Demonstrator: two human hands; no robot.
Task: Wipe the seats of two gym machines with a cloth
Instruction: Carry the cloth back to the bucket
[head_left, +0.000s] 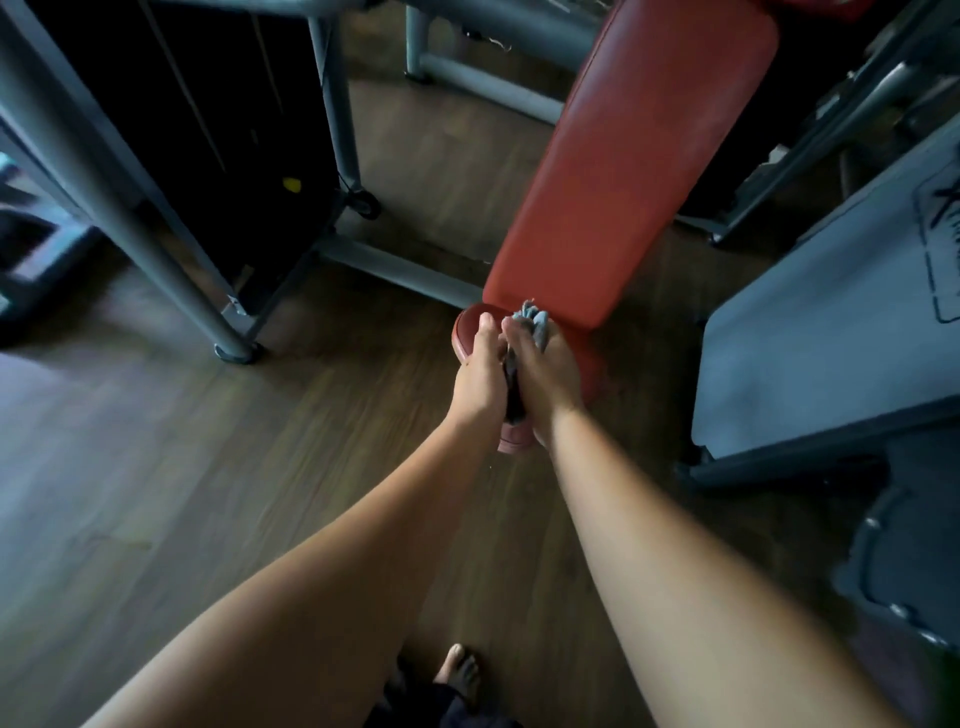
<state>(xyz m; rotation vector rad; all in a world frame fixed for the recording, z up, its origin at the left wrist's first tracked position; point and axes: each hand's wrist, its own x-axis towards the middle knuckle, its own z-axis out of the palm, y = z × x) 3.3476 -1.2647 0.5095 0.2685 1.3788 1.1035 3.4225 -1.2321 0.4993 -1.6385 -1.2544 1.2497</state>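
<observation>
A red padded seat (470, 332) sits low in the middle of the head view, below a long red back pad (634, 171) that slopes away from me. Both my arms reach out to the seat. My left hand (480, 379) lies flat on the seat's left part with straight fingers. My right hand (545, 371) presses a crumpled grey-blue cloth (535, 322) onto the seat near the foot of the back pad. A dark fold of the cloth hangs between the two hands. Most of the seat is hidden under my hands.
Grey steel frame tubes (130, 218) and a black weight-stack housing (218, 119) stand at the left. A second machine with a pale grey panel (831, 338) stands close on the right. The floor (208, 467) is brown wood-look. My bare foot (460, 670) shows at the bottom.
</observation>
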